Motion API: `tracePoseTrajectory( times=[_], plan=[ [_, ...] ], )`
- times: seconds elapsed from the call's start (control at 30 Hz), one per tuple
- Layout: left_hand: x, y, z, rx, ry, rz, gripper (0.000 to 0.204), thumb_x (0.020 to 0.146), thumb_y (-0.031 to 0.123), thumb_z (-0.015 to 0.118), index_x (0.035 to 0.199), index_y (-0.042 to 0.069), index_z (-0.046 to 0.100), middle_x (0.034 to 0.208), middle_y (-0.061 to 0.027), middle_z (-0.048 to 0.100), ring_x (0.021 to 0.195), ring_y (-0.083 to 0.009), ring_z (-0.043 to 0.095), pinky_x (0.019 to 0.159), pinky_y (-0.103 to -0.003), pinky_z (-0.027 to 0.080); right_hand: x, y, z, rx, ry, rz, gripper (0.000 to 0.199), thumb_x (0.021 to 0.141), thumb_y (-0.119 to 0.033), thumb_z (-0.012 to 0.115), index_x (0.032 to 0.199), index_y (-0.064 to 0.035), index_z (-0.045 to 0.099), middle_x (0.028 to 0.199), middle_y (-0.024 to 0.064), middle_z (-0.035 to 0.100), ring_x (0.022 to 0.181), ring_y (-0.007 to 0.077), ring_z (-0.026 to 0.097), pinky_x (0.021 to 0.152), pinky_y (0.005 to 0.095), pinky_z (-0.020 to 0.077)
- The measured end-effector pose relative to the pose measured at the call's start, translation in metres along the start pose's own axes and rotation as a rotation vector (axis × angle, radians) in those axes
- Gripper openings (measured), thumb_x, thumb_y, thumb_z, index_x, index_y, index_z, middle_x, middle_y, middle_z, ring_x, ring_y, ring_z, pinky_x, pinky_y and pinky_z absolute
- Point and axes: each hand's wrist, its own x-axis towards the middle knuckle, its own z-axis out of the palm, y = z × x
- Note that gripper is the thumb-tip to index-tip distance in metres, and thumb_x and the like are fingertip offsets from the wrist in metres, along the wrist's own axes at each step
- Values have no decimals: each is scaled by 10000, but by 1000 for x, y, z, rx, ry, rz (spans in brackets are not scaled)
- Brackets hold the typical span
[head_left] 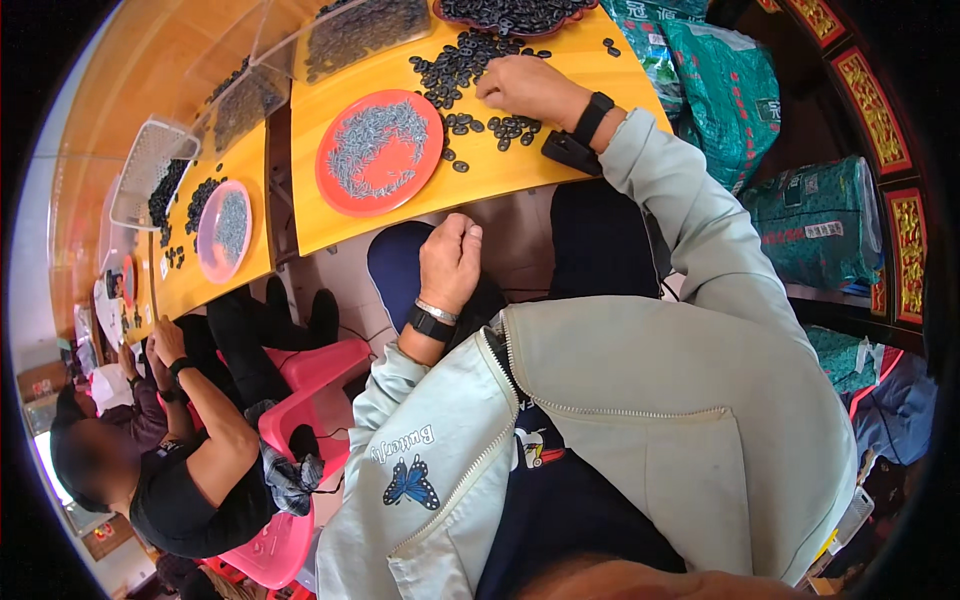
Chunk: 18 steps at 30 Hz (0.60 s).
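While the left hand is hanging closed, any contents hidden, the right hand, grip unclear, is seemingly picking among black pieces, the next move needing fine pinching.

Right hand boxed in on its left: loose black pieces spread ahead and beside, dark red tray beyond, so low sideways sweep hits clutter. Clear bin blocks far left. Red plate fills left middle; thin passable strip along its left. Bare table right of right hand, passable. Left hand below front edge, edge in the way, over-the-top route only
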Motion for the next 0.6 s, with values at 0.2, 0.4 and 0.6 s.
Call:
tracePoseTrajectory(
  times=[0.2, 0.4, 0.6],
  plan=[
    [-1, 2, -2, 17, 18, 28, 106, 836, 122, 550, 801, 30, 510, 725, -162, 569, 695, -368, 563, 611, -416, 451, 7, -30, 7, 42, -46, -63, 175, 723, -192, 630, 817, -50, 669, 792, 126, 633, 782, 316, 609, 693, 416, 472],
    [-2, -2, -2, 8, 13, 28, 103, 836, 121, 548, 796, 33, 510, 720, -158, 562, 699, -365, 562, 611, -414, 449, 3, -19, 10, 59, -74, -15, 153, 740, -185, 622, 786, -41, 644, 770, 136, 632, 760, 324, 608, 679, 424, 467],
    [-1, -1, -2, -9, 3, 41, 107, 835, 124, 544, 793, 32, 512, 729, -157, 561, 709, -365, 562, 614, -416, 450, -3, 1, 6, -39, -11, 3, 131, 765, -177, 584, 786, -59, 636, 778, 124, 632, 756, 327, 601, 669, 430, 463]
  ],
)
